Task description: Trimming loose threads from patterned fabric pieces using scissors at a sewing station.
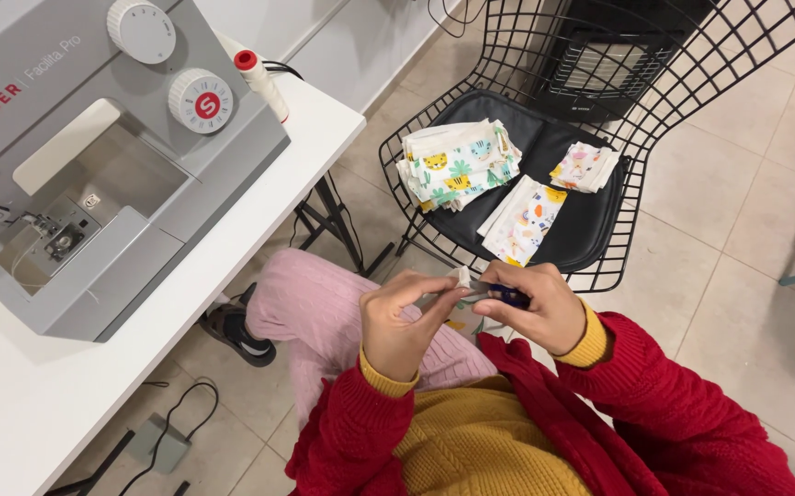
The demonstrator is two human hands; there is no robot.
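Note:
My left hand (404, 323) and my right hand (528, 306) meet above my lap. The left hand pinches a small white fabric piece (461, 276) with a printed pattern. My right hand grips a small tool with a dark blue handle (507, 296), its tip against the fabric; what kind of tool it is cannot be made out. Both sleeves are red over yellow cuffs.
A grey sewing machine (76, 165) stands on a white table (232, 230) at the left. A black wire chair (599, 138) ahead holds three stacks of printed fabric pieces (457, 165). A foot pedal (158, 443) lies on the tiled floor. A black heater (608, 55) stands behind the chair.

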